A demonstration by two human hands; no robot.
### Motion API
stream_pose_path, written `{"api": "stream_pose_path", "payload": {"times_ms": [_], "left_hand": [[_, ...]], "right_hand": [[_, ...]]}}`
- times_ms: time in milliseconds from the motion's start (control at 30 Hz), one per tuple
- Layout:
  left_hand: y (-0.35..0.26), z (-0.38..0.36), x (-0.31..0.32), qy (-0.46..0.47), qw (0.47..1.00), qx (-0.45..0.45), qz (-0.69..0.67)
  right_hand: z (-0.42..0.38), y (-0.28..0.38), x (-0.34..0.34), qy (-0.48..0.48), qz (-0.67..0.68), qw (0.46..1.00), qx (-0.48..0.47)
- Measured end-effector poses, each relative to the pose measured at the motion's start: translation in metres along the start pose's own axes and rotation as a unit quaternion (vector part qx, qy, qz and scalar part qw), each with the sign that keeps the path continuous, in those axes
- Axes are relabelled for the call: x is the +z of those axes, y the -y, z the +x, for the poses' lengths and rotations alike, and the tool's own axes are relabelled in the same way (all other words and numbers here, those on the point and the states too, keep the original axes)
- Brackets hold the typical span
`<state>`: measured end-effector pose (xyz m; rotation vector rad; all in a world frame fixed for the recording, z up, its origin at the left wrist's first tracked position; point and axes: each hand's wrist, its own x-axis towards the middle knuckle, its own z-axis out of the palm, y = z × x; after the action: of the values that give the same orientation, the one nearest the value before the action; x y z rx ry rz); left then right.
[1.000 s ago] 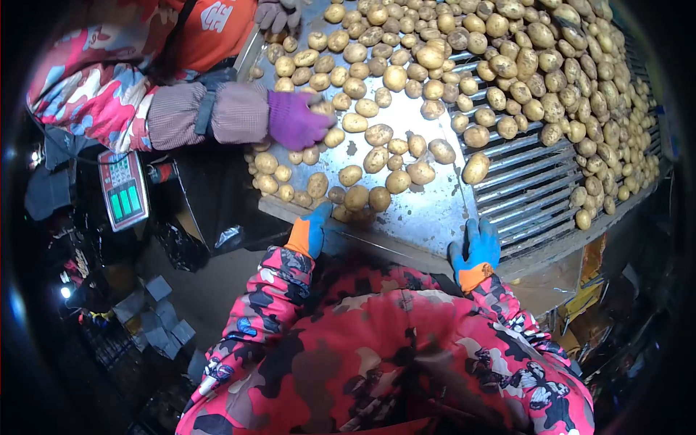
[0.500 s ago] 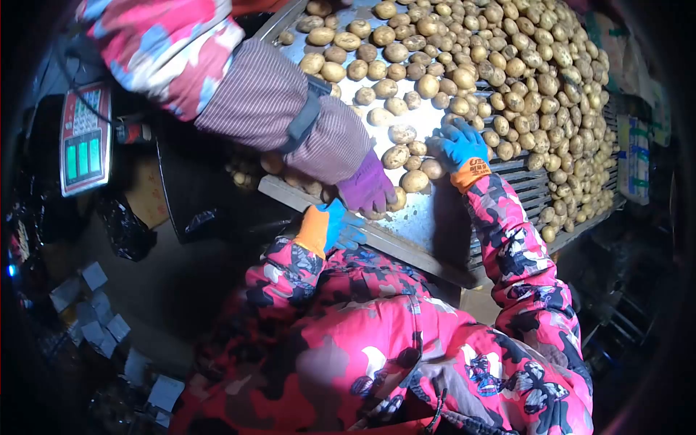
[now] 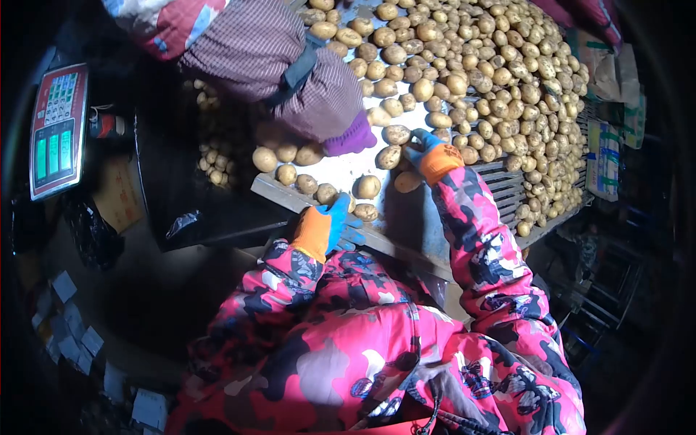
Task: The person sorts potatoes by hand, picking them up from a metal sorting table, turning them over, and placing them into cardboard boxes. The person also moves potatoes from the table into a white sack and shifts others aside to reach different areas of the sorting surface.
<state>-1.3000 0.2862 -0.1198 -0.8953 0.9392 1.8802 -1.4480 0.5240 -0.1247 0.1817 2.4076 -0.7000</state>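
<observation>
My left hand (image 3: 332, 226), in a blue and orange glove, rests at the near metal edge of the sorting table (image 3: 384, 243) with its fingers spread. Beside its fingertips lie a few potatoes (image 3: 366, 212). My right hand (image 3: 429, 154), gloved alike, is over the table with thumb and fingers apart. Just left of its fingers are a potato (image 3: 396, 135) and another potato (image 3: 388, 157); a third potato (image 3: 407, 181) lies below them. A co-worker's purple-gloved hand (image 3: 351, 138) reaches in from the upper left, its fingers mostly hidden.
A large heap of potatoes (image 3: 507, 94) covers the slatted right side of the table. A dark container (image 3: 174, 196) with potatoes in it stands to the left, near a scale (image 3: 58, 134) with a lit display. Another person's sleeve (image 3: 580, 14) shows at upper right.
My right hand has moved left toward the loose potatoes. The co-worker's hand has drawn back from the near edge, uncovering potatoes there. My left hand stays at the edge.
</observation>
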Motion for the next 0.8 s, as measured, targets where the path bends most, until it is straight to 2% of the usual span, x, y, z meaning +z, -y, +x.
{"api": "stream_pose_path", "payload": {"times_ms": [33, 67, 167, 267, 300, 333, 367, 400, 433, 467, 533, 600, 633, 667, 767, 800], "left_hand": [[-0.001, 0.000, 0.000, -0.005, 1.000, -0.010, 0.009], [0.001, 0.001, 0.001, -0.010, 1.000, -0.014, 0.007], [0.003, 0.005, -0.001, -0.013, 1.000, 0.006, 0.028], [0.005, 0.008, -0.004, 0.008, 1.000, 0.001, 0.013], [0.003, 0.008, -0.003, 0.010, 0.999, -0.008, 0.032], [0.001, 0.006, -0.002, 0.014, 0.999, -0.002, 0.037], [-0.001, 0.004, -0.001, 0.016, 0.999, 0.001, 0.036], [-0.001, 0.002, -0.001, 0.016, 0.999, 0.002, 0.035], [0.001, 0.003, -0.001, 0.013, 1.000, 0.017, 0.022], [0.002, 0.002, -0.003, 0.015, 0.999, 0.016, 0.029], [0.003, 0.004, -0.006, 0.036, 0.998, 0.007, 0.045], [-0.003, 0.003, -0.010, 0.072, 0.995, -0.038, 0.065], [-0.002, 0.002, -0.008, 0.056, 0.994, -0.032, 0.092], [-0.005, -0.003, -0.004, 0.038, 0.992, -0.022, 0.120], [0.000, -0.006, -0.008, 0.021, 0.992, -0.031, 0.125], [-0.002, -0.008, -0.005, 0.011, 0.992, -0.026, 0.122]], "right_hand": [[0.004, 0.001, 0.000, 0.003, -0.127, 0.992, 0.012], [-0.007, 0.032, -0.005, 0.004, -0.250, 0.968, 0.022], [0.029, 0.007, 0.004, 0.101, -0.163, 0.981, 0.031], [0.021, -0.001, -0.003, 0.100, -0.286, 0.953, -0.028], [0.005, 0.003, -0.003, 0.055, -0.205, 0.977, -0.013], [-0.007, 0.012, -0.003, 0.042, -0.326, 0.943, 0.047], [-0.023, 0.009, -0.004, 0.012, -0.145, 0.989, 0.037], [-0.039, 0.004, -0.002, -0.016, 0.043, 0.999, 0.025], [-0.054, -0.005, -0.003, 0.013, 0.221, 0.975, 0.021], [-0.071, -0.015, -0.003, 0.042, 0.391, 0.919, 0.017], [-0.122, -0.003, -0.004, 0.009, 0.622, 0.783, -0.030], [-0.155, 0.009, -0.011, -0.033, 0.661, 0.747, 0.071], [-0.161, 0.006, -0.012, 0.024, 0.684, 0.729, -0.025], [-0.167, 0.016, -0.014, -0.021, 0.691, 0.722, 0.016], [-0.179, 0.001, -0.011, 0.000, 0.720, 0.693, -0.013], [-0.184, 0.000, -0.013, 0.030, 0.721, 0.690, -0.055]]}}
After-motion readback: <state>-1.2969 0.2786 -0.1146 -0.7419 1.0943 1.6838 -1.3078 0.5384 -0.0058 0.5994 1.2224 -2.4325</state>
